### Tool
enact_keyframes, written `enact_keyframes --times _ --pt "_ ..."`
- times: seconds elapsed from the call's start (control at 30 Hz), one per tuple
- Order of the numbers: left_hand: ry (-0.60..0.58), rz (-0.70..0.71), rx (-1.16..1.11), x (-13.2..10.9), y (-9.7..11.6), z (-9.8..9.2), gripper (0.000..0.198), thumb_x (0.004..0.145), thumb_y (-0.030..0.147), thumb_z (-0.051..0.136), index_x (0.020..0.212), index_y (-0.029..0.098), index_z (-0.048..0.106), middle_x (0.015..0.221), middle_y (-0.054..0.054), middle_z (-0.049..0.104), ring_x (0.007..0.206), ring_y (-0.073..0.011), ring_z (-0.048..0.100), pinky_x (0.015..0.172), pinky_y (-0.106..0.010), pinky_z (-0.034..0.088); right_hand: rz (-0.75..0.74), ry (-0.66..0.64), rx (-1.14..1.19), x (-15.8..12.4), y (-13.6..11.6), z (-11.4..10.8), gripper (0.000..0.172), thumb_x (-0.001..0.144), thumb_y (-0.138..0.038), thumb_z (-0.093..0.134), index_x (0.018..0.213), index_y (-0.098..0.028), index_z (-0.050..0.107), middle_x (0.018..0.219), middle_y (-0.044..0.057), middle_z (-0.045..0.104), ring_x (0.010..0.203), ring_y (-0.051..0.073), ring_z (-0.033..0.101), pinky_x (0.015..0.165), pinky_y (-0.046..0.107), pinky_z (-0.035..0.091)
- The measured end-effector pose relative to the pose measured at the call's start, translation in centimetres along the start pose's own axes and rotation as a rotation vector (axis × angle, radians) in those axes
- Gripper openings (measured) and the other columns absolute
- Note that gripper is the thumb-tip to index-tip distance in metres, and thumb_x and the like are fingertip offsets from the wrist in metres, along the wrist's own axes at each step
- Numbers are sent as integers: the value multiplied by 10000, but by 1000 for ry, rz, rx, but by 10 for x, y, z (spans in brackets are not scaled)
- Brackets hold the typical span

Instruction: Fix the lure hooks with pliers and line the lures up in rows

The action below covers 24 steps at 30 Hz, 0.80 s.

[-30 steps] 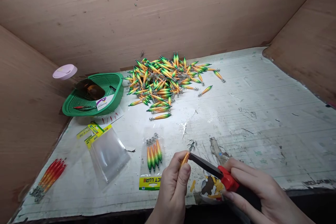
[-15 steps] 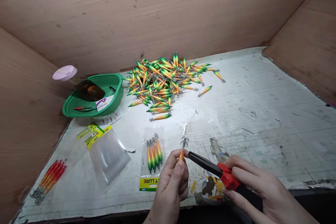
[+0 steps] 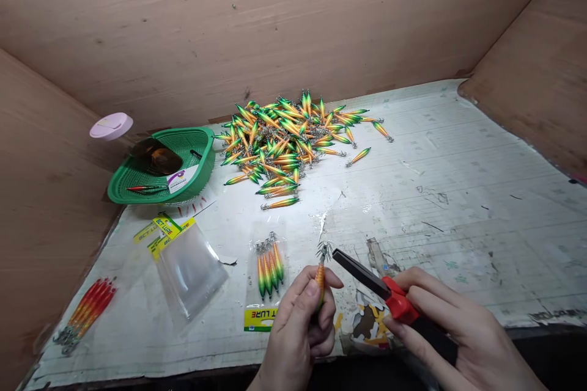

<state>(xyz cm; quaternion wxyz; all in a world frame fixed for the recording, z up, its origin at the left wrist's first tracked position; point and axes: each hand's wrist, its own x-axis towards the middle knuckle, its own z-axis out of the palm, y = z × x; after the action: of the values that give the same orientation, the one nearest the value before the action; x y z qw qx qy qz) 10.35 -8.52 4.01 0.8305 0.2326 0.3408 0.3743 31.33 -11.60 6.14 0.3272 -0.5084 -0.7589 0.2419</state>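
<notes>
Between the thumb and fingers of my left hand [image 3: 300, 317] is an orange and green squid lure [image 3: 320, 278], its crown of hooks pointing up and away. My right hand [image 3: 452, 317] is wrapped round red and black-handled pliers [image 3: 367, 275]. The plier tips are beside the hooks, slightly to their right; whether they touch is hard to tell. Left of my left hand, several similar lures [image 3: 269, 266] lie on a clear bag with a yellow header [image 3: 259, 319]. Part of that header is hidden behind my hand.
A large pile of green and orange lures [image 3: 284, 140] lies at the back. Left of it stands a green basket [image 3: 208, 165] holding a lidded cup [image 3: 156, 157]. Clear bags [image 3: 192, 269] and red-orange lures [image 3: 89, 311] lie at the left. Wooden panels [image 3: 293, 24] enclose the table.
My left hand has turned the lure a little and its index finger now sticks out to the right. The plier tips have risen from beside the lure's body to the level of its hooks.
</notes>
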Motion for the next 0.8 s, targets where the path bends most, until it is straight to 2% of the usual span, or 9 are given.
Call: enact_keyframes --times 0.13,0.33,0.53,0.7,0.8 --pt "68 29 69 -2 -2 2 391 898 545 637 1006 170 609 624 88 359 446 -13 121 409 -149 109 9 2 23 0 -1 4 123 923 -168 561 807 -208 572 783 28 609 697 140 659 606 190 564" --pt "152 53 173 -4 -1 9 479 875 619 625 1027 165 615 620 85 317 483 -33 141 444 -184 117 24 54 24 1 -4 10 157 902 -168 584 769 -218 517 789 22 596 720 137 660 651 187 576" --pt "181 83 213 -4 -2 10 491 875 635 611 1025 167 616 625 82 312 496 -44 144 451 -197 130 28 102 81 -2 -4 17 133 894 -162 587 793 -225 528 780 20 578 727 149 651 650 201 572" --pt "184 109 269 -5 -5 8 489 892 635 585 1037 169 616 629 82 281 503 -58 148 453 -214 129 107 96 102 -5 -4 20 144 906 -207 579 767 -223 548 772 32 581 724 162 630 675 240 578" --pt "190 126 319 -5 -4 7 491 902 639 565 1042 170 607 622 86 249 502 -60 149 458 -222 124 94 79 118 -5 -3 21 150 912 -204 576 764 -219 552 739 21 577 690 152 624 656 233 573"
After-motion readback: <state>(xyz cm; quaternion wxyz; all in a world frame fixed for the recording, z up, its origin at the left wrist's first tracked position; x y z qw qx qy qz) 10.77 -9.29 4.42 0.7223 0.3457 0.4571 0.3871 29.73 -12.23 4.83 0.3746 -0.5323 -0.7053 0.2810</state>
